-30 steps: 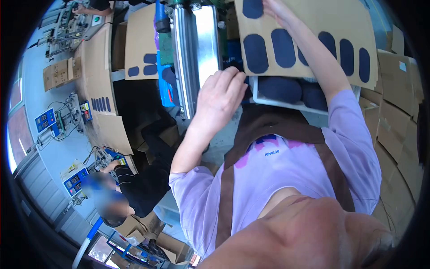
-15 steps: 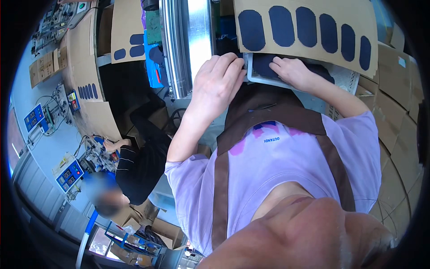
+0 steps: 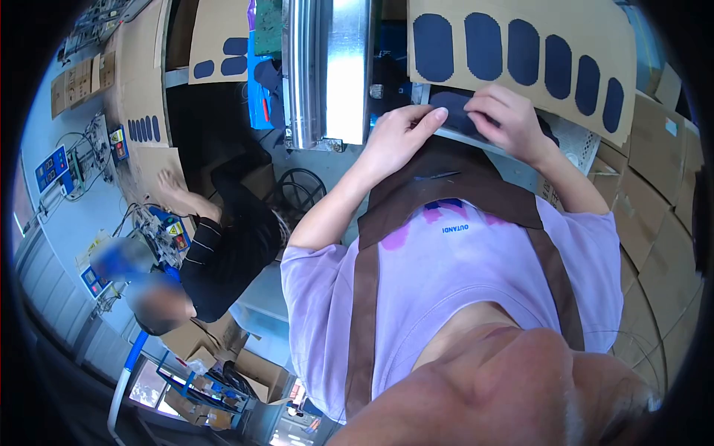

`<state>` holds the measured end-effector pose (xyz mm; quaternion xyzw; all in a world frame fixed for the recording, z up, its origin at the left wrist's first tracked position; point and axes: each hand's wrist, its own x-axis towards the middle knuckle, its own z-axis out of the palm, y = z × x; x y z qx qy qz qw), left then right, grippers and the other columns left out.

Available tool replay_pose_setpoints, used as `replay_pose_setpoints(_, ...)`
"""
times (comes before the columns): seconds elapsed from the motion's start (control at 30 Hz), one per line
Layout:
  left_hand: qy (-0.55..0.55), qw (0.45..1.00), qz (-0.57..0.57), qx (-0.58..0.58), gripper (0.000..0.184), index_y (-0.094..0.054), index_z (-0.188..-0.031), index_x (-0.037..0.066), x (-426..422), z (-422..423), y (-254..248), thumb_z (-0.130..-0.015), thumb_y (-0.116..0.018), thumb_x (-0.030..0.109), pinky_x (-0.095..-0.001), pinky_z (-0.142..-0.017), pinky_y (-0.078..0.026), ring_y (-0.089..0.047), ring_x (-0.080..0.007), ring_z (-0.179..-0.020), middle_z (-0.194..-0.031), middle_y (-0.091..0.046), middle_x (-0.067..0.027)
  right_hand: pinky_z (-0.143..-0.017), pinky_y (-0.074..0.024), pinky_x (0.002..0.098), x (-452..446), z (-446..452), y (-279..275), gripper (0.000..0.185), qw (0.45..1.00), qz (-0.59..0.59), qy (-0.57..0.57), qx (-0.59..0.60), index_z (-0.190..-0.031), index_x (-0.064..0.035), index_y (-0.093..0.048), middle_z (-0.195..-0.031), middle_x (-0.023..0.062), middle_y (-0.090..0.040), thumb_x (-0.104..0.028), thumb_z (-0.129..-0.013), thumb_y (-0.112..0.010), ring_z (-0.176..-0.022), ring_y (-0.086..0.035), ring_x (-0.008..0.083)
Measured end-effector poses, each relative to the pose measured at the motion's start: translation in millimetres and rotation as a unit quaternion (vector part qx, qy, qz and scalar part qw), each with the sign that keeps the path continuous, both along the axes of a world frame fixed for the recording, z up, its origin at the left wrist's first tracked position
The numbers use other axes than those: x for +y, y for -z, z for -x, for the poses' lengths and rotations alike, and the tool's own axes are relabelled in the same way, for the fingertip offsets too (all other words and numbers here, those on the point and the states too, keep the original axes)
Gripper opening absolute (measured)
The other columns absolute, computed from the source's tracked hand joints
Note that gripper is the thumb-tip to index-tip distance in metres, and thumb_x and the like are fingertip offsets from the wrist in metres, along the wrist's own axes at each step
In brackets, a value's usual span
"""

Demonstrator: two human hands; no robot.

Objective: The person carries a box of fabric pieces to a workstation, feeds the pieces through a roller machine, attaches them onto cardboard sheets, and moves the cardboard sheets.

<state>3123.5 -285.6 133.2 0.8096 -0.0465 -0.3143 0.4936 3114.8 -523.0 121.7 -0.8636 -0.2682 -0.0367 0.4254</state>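
1 left hand [image 3: 401, 137] and 1 right hand [image 3: 512, 123], fingers [image 3: 500, 98] curled beside dark material [image 3: 451, 101], any pinch unclear

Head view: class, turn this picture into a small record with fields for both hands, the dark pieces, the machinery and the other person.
Left hand: at the near side of a light-coloured tray, thumb toward the right hand; grip unclear
Right hand: above the tray, fingers bent; grip unclear
Between hands: dark material
Cardboard sheet: beyond the tray, bearing a row of six dark rounded pieces
Machinery: shiny metal cylinder, left of the sheet
Other person: at far left, black sleeve, one hand visible
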Motion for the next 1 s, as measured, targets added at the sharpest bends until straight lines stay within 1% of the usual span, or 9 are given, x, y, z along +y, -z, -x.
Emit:
replay_pose_setpoints(0.07, -0.022, 0.992, 0.085, 0.091, 0.033, -0.07, -0.096, -0.005, -0.5, -2.4, 14.1, -0.097, -0.062, 0.027, -0.0284, -0.071, -0.049, -0.062, -0.0081, -0.079, -0.086, -0.071, -0.0102, -0.063, -0.0494, 0.035, 8.4, -4.7, -13.1, 0.023, 0.996, -0.004, -0.035, -0.08, -0.088, -0.0043, -0.067, -0.088, 0.0087, -0.062, 0.002, -0.068, -0.074, -0.073, -0.061, 0.0273)
replay_pose_setpoints(0.17, -0.117, 0.952, 0.272, 0.076, 0.03, -0.069, -0.098, -0.005, -12.1, -1.0, 7.2, -0.099, -0.058, 0.023, -0.0252, -0.072, -0.048, -0.055, -0.0027, -0.081, -0.085, -0.069, -0.0032, -0.084, -0.0498, 0.0401, 21.9, -12.3, -23.2, 0.022, 0.994, -0.022, -0.047, -0.097, -0.087, -0.0065, -0.067, -0.108, 0.0114, -0.059, 0.0, -0.067, -0.076, -0.103, -0.059, 0.0309)
replay_pose_setpoints(0.23, -0.123, 0.953, 0.271, 0.059, 0.026, -0.068, -0.104, -0.005, -6.2, -8.5, 5.7, -0.101, -0.055, 0.018, -0.0226, -0.074, -0.048, -0.057, -0.0034, -0.083, -0.089, -0.069, -0.0004, -0.103, -0.0424, 0.0397, 25.5, -19.1, -19.1, 0.054, 0.993, -0.103, -0.046, 0.034, -0.12, -0.0055, -0.058, -0.13, 0.0121, -0.052, -0.002, -0.07, -0.076, -0.121, -0.052, 0.0308)
replay_pose_setpoints(0.33, -0.173, 0.929, 0.323, 0.057, 0.027, -0.067, -0.11, -0.003, -3.6, -12.6, -4.8, -0.102, -0.053, 0.018, -0.0221, -0.075, -0.049, -0.059, -0.0044, -0.085, -0.093, -0.069, -0.001, -0.11, -0.0356, 0.0365, 36.2, -30.5, -18.0, 0.08, 0.889, -0.278, -0.047, 0.361, -0.148, -0.0021, -0.029, -0.146, 0.0145, -0.04, -0.009, -0.079, -0.071, -0.133, -0.043, 0.0239)
replay_pose_setpoints(0.37, -0.18, 0.926, 0.328, 0.051, 0.028, -0.066, -0.112, -0.003, -1.7, -15.1, -10.0, -0.102, -0.053, 0.019, -0.022, -0.075, -0.049, -0.059, -0.0044, -0.085, -0.093, -0.069, -0.0012, -0.103, -0.0415, 0.0332, 39.3, -33.4, -12.4, 0.062, 0.856, -0.336, -0.038, 0.392, -0.14, -0.0033, -0.042, -0.128, 0.0098, -0.055, -0.008, -0.084, -0.07, -0.116, -0.055, 0.0184)
replay_pose_setpoints(0.53, -0.185, 0.938, 0.293, 0.007, 0.03, -0.063, -0.122, 0.0, 22.2, -45.6, -29.8, -0.102, -0.054, 0.02, -0.0259, -0.082, -0.053, -0.064, -0.0086, -0.09, -0.103, -0.069, -0.0048, -0.081, -0.0472, 0.0224, 41.8, -60.2, 12.9, 0.022, 0.852, -0.324, 0.047, 0.408, -0.109, 0.0017, -0.067, -0.096, -0.001, -0.066, -0.015, -0.095, -0.063, -0.088, -0.058, 0.0058)
replay_pose_setpoints(0.63, -0.219, 0.929, 0.278, -0.11, 0.028, -0.062, -0.123, -0.001, 40.9, -76.8, -53.1, -0.101, -0.054, 0.015, -0.0259, -0.083, -0.053, -0.066, -0.0122, -0.091, -0.104, -0.069, -0.009, -0.072, -0.0475, 0.021, 49.1, -101.5, 18.1, 0.025, 0.847, -0.355, 0.102, 0.382, -0.11, 0.0014, -0.068, -0.089, -0.0012, -0.066, -0.018, -0.096, -0.063, -0.08, -0.059, 0.005)
replay_pose_setpoints(0.77, -0.306, 0.864, 0.327, -0.23, 0.024, -0.061, -0.118, -0.005, 75.9, -124.3, -41.8, -0.098, -0.054, 0.007, -0.0263, -0.084, -0.053, -0.066, -0.0156, -0.096, -0.106, -0.069, -0.0101, -0.069, -0.048, 0.0215, 67.0, -152.6, 18.1, 0.029, 0.921, -0.238, 0.12, 0.283, -0.115, 0.0014, -0.066, -0.092, 0.0015, -0.068, -0.02, -0.095, -0.063, -0.081, -0.061, 0.0071)
replay_pose_setpoints(1.0, -0.276, 0.92, 0.127, -0.248, 0.022, -0.067, -0.113, 0.0, 127.8, -148.8, -2.8, -0.095, -0.057, 0.007, -0.023, -0.087, -0.049, -0.064, -0.0104, -0.095, -0.104, -0.069, -0.0064, -0.073, -0.0504, 0.0309, 89.7, -180.0, 25.3, 0.026, 0.979, -0.095, 0.124, 0.131, -0.114, -0.0097, -0.061, -0.081, 0.0102, -0.068, -0.02, -0.091, -0.065, -0.075, -0.067, 0.0183)
